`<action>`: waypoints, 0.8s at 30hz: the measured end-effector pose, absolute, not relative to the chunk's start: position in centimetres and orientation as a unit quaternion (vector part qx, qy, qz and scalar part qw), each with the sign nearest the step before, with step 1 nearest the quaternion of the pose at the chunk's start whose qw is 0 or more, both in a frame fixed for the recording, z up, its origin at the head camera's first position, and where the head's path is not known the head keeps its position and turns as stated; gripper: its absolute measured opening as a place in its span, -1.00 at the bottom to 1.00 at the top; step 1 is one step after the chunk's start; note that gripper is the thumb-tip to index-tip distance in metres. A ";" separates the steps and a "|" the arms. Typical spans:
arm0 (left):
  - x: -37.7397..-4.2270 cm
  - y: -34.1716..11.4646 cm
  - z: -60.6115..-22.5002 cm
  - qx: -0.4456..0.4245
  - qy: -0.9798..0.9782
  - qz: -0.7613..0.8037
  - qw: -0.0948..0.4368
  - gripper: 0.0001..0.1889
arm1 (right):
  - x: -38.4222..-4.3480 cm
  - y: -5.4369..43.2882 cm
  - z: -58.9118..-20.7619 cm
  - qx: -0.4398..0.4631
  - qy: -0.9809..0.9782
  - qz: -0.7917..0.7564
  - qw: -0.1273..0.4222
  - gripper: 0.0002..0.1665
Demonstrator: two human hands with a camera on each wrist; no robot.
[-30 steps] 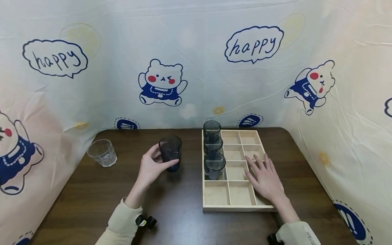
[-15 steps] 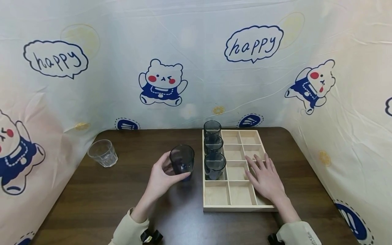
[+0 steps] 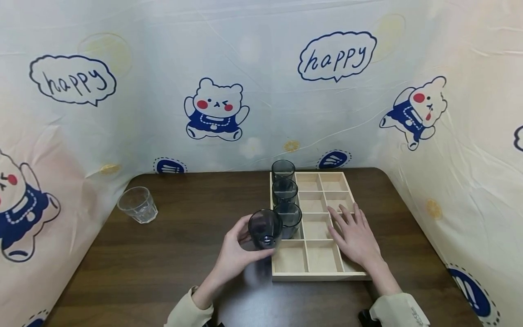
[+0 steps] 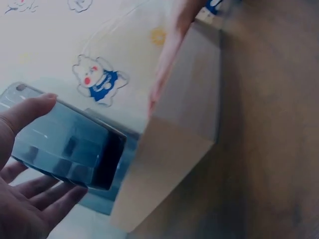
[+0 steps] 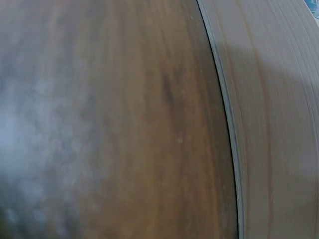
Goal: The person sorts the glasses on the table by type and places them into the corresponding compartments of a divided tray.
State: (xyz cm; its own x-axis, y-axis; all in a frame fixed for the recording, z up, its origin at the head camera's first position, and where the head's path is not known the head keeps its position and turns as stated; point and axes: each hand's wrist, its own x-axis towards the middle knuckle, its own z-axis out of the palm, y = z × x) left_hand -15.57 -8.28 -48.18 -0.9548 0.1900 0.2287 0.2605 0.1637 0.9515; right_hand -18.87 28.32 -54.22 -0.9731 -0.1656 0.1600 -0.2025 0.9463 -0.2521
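My left hand (image 3: 236,254) grips a dark smoked drinking glass (image 3: 264,229) between thumb and fingers, at the left wall of a pale wooden compartment box (image 3: 314,277). In the left wrist view the held glass (image 4: 70,139) appears beside the box's outer wall (image 4: 169,164), with the thumb along its side. Three similar dark glasses stand in the box's left column; the nearest glass (image 3: 289,222) is partly covered by the held one. Across the right side of the box rests my right hand (image 3: 354,236), fingers spread over the dividers. The right wrist view shows the box's side (image 5: 274,129) and tabletop.
A clear glass (image 3: 139,206) leans at a tilt on the left of the brown table (image 3: 163,263). Behind the table hangs a printed cloth (image 3: 269,91) with bears. The front-left compartment (image 3: 289,256) is beside the held glass.
My left hand has carried the dark glass rightward and toward me, from the middle of the table to the box's left edge. My right hand has stayed on the box.
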 end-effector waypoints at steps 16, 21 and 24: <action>-14.6 -5.4 -49.1 -0.150 -0.754 -0.638 0.031 -0.12 | -19.0 28.4 -53.8 0.096 -0.984 0.132 0.066 -0.25; -14.0 -4.1 -49.1 -0.148 -0.758 -0.634 0.047 -0.10 | -19.0 28.6 -53.9 0.095 -0.984 0.132 0.067 -0.26; -13.6 -3.5 -49.3 -0.144 -0.768 -0.622 0.050 -0.11 | -18.9 28.5 -54.0 0.095 -0.984 0.135 0.065 -0.26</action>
State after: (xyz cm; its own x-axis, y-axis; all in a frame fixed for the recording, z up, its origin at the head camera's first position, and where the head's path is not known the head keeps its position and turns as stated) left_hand -13.65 -3.51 -49.33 -0.9534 0.1589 0.2565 0.2840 0.1852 0.9408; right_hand -18.93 28.49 -53.97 -0.9735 -0.1695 0.1536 -0.2046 0.9455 -0.2532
